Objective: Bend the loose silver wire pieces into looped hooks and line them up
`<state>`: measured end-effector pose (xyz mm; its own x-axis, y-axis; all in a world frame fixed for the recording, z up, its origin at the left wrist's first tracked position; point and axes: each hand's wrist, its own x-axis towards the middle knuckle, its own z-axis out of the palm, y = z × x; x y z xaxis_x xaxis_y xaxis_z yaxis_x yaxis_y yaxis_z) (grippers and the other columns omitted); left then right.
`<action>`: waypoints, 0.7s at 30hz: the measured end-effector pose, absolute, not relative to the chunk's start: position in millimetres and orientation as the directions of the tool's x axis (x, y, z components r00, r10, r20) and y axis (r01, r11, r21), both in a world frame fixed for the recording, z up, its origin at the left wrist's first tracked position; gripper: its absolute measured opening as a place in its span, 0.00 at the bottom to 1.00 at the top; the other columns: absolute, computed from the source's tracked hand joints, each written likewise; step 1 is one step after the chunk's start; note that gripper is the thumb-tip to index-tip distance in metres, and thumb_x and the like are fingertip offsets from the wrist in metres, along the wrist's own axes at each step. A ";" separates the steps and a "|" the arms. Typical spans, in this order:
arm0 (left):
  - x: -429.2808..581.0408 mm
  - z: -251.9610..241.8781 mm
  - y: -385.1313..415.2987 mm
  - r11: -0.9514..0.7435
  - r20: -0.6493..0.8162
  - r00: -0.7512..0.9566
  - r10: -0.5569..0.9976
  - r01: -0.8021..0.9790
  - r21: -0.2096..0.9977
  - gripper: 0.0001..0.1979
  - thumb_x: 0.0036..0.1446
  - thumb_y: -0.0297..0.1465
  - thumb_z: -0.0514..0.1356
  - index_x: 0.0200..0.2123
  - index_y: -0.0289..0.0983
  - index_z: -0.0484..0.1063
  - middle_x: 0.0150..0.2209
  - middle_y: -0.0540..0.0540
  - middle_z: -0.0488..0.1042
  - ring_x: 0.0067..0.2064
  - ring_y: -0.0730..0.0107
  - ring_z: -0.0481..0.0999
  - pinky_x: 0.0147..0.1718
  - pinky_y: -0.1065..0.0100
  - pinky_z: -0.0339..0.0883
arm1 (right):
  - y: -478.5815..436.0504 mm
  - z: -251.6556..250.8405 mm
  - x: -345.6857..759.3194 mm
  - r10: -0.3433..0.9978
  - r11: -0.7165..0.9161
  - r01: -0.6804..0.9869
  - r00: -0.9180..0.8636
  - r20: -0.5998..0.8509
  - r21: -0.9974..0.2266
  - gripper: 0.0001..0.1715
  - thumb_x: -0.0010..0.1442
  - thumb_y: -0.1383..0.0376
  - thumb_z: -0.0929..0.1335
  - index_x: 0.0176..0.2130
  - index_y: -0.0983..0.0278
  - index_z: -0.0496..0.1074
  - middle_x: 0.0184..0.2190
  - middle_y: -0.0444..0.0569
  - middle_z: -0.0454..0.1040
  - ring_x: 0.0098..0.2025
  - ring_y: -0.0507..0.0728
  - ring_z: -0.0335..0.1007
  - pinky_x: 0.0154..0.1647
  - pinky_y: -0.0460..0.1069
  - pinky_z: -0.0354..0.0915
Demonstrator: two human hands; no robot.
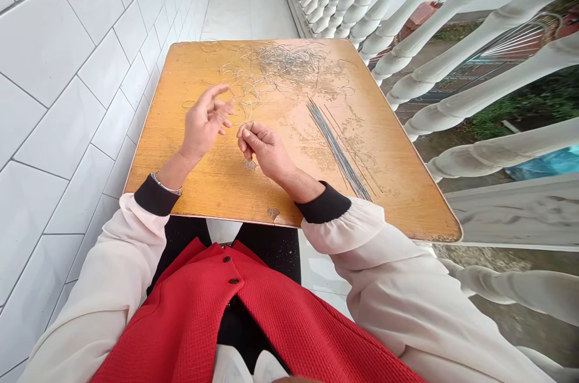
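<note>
Right hand: closed, thumb and fingertips pinched on a thin, pale, curved metal-looking wire, above the near half of the table; risk: so fine a strand could slip or spring from a loosened pinch
Left hand: open, fingers loosely spread and slightly curled, nothing seen in it, apart from the right hand; risk: a free wire end could prick its fingertips
Loose, silvery, curled wire loops: just beyond the hands; risk: the pinched strand could snag among them
Tangled, grey, fine-wire heap: far part of the table; risk: pulling one piece could drag others along
Straight, dark-grey, slender rod bundle: to the right of the right hand, apparently untied; risk: the right forearm, close by, could scatter it
Yellow-brown, wood-grained, worn tabletop: bears all the wires
Hard to make out: the wire's pinched end, covered by fingers; the left palm's inner part; separate strands within the heap; the bundle's near ends, partly behind the right sleeve
</note>
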<state>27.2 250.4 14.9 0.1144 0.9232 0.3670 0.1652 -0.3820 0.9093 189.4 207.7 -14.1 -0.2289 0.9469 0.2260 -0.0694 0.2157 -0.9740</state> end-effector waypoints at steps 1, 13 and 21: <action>24.3 18.3 250.6 -0.356 0.346 0.090 0.934 0.152 0.922 0.11 0.66 0.36 0.62 0.50 0.44 0.74 0.32 0.52 0.79 0.26 0.78 0.76 0.24 0.76 0.67 | 207.5 -13.1 190.1 0.948 0.208 -0.066 -0.233 0.218 -0.976 0.24 0.66 0.45 0.70 0.33 0.61 0.67 0.22 0.39 0.65 0.19 0.47 0.55 0.20 0.44 0.56; 13.2 32.7 251.5 -0.171 0.144 0.235 0.961 0.102 0.980 0.08 0.58 0.21 0.67 0.28 0.34 0.73 0.23 0.54 0.74 0.22 0.83 0.73 0.24 0.78 0.68 | 207.8 -8.8 191.7 0.948 0.165 0.058 -0.284 0.142 -0.985 0.14 0.71 0.62 0.68 0.32 0.63 0.68 0.21 0.39 0.64 0.19 0.47 0.55 0.20 0.43 0.56; 42.1 17.6 239.0 -0.056 0.058 0.140 0.989 -0.018 0.998 0.08 0.61 0.28 0.67 0.31 0.35 0.72 0.23 0.55 0.76 0.26 0.82 0.79 0.27 0.80 0.71 | 211.0 -21.3 189.3 0.957 0.190 0.068 -0.235 0.169 -0.979 0.30 0.62 0.39 0.69 0.30 0.61 0.67 0.25 0.44 0.74 0.23 0.49 0.68 0.28 0.45 0.67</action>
<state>42.1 239.0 17.6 0.1395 0.9885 0.0577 -0.0180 -0.0557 0.9983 189.3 211.0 -21.3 -0.2348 0.9572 0.1691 0.0679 0.1897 -0.9795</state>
